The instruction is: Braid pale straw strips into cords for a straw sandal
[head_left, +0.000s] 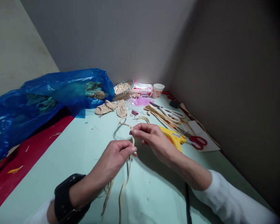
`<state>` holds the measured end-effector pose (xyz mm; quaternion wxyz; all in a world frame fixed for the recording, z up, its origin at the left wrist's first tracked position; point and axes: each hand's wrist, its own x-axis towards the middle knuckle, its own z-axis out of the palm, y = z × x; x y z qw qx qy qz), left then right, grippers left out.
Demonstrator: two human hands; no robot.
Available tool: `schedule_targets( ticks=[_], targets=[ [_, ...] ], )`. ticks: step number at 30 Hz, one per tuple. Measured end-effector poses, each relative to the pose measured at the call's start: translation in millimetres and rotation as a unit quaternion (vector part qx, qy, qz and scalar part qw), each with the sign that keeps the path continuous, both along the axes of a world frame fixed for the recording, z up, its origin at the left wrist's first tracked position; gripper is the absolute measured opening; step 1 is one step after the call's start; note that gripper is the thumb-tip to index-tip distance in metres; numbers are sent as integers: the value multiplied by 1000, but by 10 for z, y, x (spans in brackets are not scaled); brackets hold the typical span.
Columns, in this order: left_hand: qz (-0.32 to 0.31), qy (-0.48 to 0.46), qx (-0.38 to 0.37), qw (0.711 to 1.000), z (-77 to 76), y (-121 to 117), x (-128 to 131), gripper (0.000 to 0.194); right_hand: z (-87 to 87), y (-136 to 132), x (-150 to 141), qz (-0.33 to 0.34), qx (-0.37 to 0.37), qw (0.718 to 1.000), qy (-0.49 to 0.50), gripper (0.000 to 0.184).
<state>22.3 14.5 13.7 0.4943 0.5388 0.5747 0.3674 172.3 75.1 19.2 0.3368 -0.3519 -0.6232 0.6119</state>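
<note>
Between my hands runs a pale braided straw cord (pixel 133 140). My left hand (pixel 115 157) pinches its lower part between thumb and fingers, and loose straw strands (pixel 122 189) hang below toward the table's near edge. A little higher and to the right, my right hand (pixel 155 138) pinches the cord near its upper bend. From there the cord curves away to a small woven straw sole (pixel 121 108) lying on the table. Another woven straw slipper (pixel 105 108) rests beside that sole. Close behind my right hand lies a yellow glue gun (pixel 175 137), partly hidden by it.
On the right are red-handled scissors (pixel 198 142), white-handled scissors (pixel 171 114), straw strips (pixel 157 113) and a white card (pixel 208 140). At the back stand a paper cup (pixel 158 90), a pink-white packet (pixel 144 90) and a woven basket (pixel 124 88). A blue plastic bag (pixel 67 82) fills the left.
</note>
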Motion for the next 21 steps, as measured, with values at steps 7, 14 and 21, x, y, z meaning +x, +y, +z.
schedule_targets(
  ticks=[7, 14, 21],
  targets=[
    [-17, -32, -37, 999, -29, 9, -10, 25, -18, 46, 26, 49, -124, 986, 104, 16],
    [16, -56, -58, 997, -89, 46, -38, 30, -159, 104, -43, -112, -137, 982, 59, 21],
    [56, -104, -65, 991, -66, 48, -55, 29, -192, 32, -131, -148, -158, 966, 140, 23]
  ],
)
